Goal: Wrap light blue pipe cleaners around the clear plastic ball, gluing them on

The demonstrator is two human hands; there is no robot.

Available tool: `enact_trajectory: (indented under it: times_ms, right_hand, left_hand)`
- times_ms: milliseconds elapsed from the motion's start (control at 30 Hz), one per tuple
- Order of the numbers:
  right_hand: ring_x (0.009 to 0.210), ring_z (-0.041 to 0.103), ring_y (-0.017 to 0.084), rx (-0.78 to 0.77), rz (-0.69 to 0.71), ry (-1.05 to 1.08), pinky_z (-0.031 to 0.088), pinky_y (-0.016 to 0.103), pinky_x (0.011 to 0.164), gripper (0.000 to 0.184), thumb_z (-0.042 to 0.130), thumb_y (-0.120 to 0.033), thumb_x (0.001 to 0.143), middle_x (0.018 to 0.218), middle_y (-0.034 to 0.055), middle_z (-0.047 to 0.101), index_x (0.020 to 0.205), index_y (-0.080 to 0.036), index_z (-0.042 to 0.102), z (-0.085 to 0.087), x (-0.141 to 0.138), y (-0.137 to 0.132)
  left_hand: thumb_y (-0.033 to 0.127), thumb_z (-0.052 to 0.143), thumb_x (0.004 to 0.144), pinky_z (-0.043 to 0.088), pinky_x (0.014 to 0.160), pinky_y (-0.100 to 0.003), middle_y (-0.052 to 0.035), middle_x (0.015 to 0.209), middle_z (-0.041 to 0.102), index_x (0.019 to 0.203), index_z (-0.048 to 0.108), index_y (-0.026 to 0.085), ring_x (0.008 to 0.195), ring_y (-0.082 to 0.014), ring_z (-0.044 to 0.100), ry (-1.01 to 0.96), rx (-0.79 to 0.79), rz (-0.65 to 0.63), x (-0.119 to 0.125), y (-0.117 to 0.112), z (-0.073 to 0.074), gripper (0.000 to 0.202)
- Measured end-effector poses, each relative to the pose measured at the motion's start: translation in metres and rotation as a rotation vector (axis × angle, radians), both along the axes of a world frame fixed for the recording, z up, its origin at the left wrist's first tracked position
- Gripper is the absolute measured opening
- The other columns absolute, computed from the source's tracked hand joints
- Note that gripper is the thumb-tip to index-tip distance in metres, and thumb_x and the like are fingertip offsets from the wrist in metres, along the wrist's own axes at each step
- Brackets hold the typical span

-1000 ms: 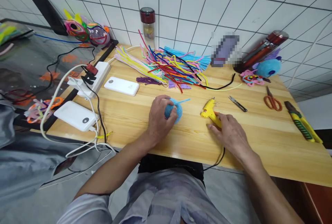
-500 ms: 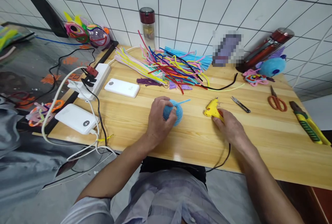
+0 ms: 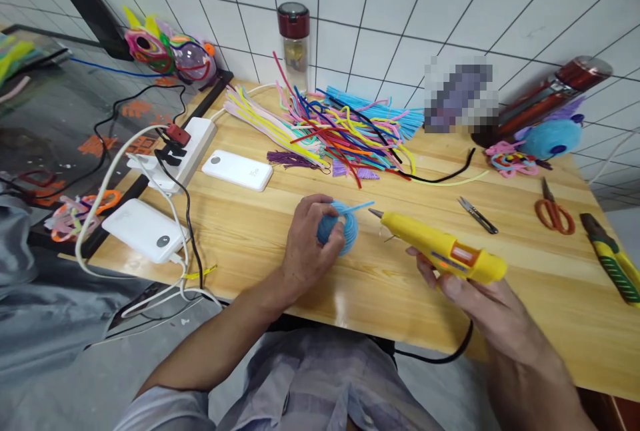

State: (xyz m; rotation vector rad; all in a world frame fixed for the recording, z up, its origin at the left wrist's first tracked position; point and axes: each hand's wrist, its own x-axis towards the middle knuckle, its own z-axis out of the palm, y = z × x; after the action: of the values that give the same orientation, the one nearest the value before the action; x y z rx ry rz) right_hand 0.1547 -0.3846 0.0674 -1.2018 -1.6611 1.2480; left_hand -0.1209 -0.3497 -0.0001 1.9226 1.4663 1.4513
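Note:
My left hand (image 3: 306, 244) is closed round a blue coiled pipe-cleaner ball (image 3: 345, 226) resting on the wooden table (image 3: 250, 231); a loose blue end sticks out to the right. My right hand (image 3: 480, 298) grips a yellow glue gun (image 3: 440, 249), lifted off the table. Its nozzle points left, a short gap from the ball. A black cord hangs from the gun over the table's front edge.
A pile of coloured pipe cleaners (image 3: 330, 128) lies at the back, with a red-capped bottle (image 3: 295, 41) behind it. Two white power banks (image 3: 237, 170) and a power strip (image 3: 185, 151) sit left. Snips (image 3: 477, 214), orange scissors (image 3: 553, 208) and a yellow-green tool (image 3: 613, 258) lie right.
My right hand took hold of the glue gun where it lay, lifted it and turned its nozzle toward the blue ball. My left hand stayed on the ball.

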Motion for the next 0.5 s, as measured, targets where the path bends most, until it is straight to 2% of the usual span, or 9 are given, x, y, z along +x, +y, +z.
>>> enact_trajectory:
  times_ms: [67,200,333,500]
  right_hand:
    - [0.082,0.067,0.022,0.033,0.09,-0.069,0.063,0.036,0.076,0.038,0.068,-0.058,0.101,0.105,0.0068,0.073,0.127,-0.031,0.074,0.006,-0.003,0.01]
    - [0.08,0.067,0.022,0.08,0.188,-0.157,0.062,0.033,0.07,0.036,0.062,-0.059,0.104,0.095,0.0058,0.07,0.121,-0.03,0.076,0.011,-0.007,0.023]
    - [0.089,0.07,0.024,0.044,0.199,-0.176,0.065,0.036,0.077,0.037,0.061,-0.058,0.105,0.1,0.0071,0.073,0.123,-0.029,0.075,0.004,-0.008,0.022]
    - [0.084,0.07,0.025,0.046,0.2,-0.2,0.066,0.038,0.075,0.04,0.062,-0.06,0.104,0.094,0.0068,0.072,0.12,-0.026,0.075,0.0,-0.008,0.02]
  left_hand:
    - [0.019,0.065,0.096,0.057,0.102,-0.042,-0.0092,0.122,0.067,0.109,0.06,0.022,0.116,-0.0237,0.067,-0.008,-0.001,-0.002,0.0,0.0,0.001,0.014]
    - [0.018,0.064,0.096,0.057,0.103,-0.042,-0.0099,0.121,0.067,0.109,0.06,0.023,0.117,-0.0243,0.067,-0.011,-0.021,0.0,0.001,-0.001,0.003,0.015]
    - [0.018,0.063,0.096,0.058,0.103,-0.043,-0.0108,0.12,0.068,0.107,0.059,0.023,0.117,-0.0253,0.068,0.009,-0.028,-0.007,0.002,-0.001,0.007,0.013]
    - [0.017,0.062,0.095,0.058,0.103,-0.044,-0.0121,0.121,0.068,0.108,0.058,0.023,0.116,-0.0262,0.068,0.027,-0.015,-0.026,0.002,-0.002,0.008,0.014]
